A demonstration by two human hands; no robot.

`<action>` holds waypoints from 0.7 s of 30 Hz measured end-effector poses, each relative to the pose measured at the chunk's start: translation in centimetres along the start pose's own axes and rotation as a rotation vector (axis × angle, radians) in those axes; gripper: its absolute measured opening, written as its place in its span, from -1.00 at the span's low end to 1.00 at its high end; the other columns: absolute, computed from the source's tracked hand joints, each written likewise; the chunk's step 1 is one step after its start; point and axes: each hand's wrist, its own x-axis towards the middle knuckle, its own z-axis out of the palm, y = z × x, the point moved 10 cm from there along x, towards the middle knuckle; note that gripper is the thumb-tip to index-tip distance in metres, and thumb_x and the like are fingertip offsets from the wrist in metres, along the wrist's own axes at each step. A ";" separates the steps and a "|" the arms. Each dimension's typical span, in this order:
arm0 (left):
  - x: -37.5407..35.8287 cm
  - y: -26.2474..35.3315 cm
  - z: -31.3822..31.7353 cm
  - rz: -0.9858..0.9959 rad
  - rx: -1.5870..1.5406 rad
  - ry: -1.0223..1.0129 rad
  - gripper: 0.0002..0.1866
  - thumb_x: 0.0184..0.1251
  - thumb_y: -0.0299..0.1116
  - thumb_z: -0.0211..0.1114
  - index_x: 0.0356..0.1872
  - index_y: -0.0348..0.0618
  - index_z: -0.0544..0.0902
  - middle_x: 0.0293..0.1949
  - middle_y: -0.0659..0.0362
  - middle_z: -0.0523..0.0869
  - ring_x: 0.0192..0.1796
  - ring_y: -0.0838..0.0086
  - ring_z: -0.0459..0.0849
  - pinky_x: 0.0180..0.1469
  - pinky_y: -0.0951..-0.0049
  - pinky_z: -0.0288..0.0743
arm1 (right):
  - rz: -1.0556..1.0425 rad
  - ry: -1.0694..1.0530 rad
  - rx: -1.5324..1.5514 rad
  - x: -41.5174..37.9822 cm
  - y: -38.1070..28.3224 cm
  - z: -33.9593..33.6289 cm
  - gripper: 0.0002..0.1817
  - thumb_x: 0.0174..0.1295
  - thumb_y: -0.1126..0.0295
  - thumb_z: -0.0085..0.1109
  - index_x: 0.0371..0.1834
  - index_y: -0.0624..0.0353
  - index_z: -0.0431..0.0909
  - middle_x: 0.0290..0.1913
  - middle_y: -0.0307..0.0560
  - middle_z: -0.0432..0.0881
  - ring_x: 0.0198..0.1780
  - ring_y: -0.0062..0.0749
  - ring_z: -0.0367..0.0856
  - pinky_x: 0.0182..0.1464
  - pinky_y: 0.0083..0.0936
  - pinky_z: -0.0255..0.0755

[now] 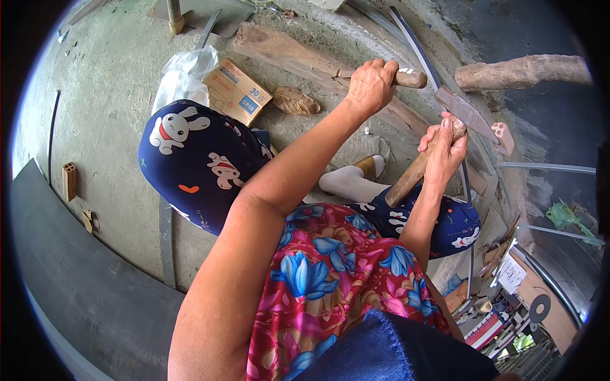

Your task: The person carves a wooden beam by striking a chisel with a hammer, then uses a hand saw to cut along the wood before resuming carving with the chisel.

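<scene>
My left hand (372, 89) is closed around the wooden handle (412, 79) of a tool. Its butt sticks out to the right, and a short, thin brown part shows on the other side of the fist. In my right hand (443, 155) is a hammer (416, 174), gripped by its thick wooden handle close below the head. The metal head is long and tapers to a point at the lower right. The handle's free end lies over my right leg, clad in rabbit-print cloth. The two tools are a short way apart.
A wooden plank (286, 51) and metal strips lie on the concrete floor. A cardboard box (238, 92), a plastic bag (184, 73) and a dry leaf (296, 100) are beyond my left knee. A log (524, 72) stands out at the right. Small bricks lie at both sides.
</scene>
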 end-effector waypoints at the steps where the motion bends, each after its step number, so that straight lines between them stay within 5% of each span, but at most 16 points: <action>1: 0.1 -0.1 -0.3 -0.004 -0.006 0.004 -0.67 0.04 -0.35 0.36 -0.16 -0.13 0.50 -0.27 0.01 0.62 -0.12 0.07 0.62 -0.06 0.17 0.53 | 0.002 0.000 -0.001 0.0 0.0 0.1 -0.70 0.40 0.27 0.04 -0.02 0.30 0.38 -0.60 -0.17 0.43 -0.68 -0.59 0.38 -0.64 -0.65 0.29; 16: 1.1 -0.6 -1.8 0.044 -0.075 -0.042 -0.72 0.07 -0.31 0.33 -0.22 -0.18 0.51 -0.29 -0.07 0.66 -0.17 0.02 0.65 -0.08 0.14 0.53 | -0.183 -0.055 0.135 0.6 -8.0 2.1 -0.71 0.41 0.29 0.01 0.00 0.31 0.38 -0.56 -0.16 0.44 -0.63 -0.61 0.39 -0.61 -0.69 0.29; 21: 1.3 -1.3 -1.4 0.003 -0.059 -0.097 -0.67 0.09 -0.28 0.36 -0.17 -0.18 0.51 -0.29 -0.07 0.67 -0.18 0.00 0.65 -0.09 0.13 0.53 | -0.038 -0.161 0.010 2.4 -3.1 5.0 -0.77 0.38 0.27 0.08 -0.16 0.23 0.41 -0.59 -0.26 0.44 -0.67 -0.68 0.38 -0.65 -0.69 0.29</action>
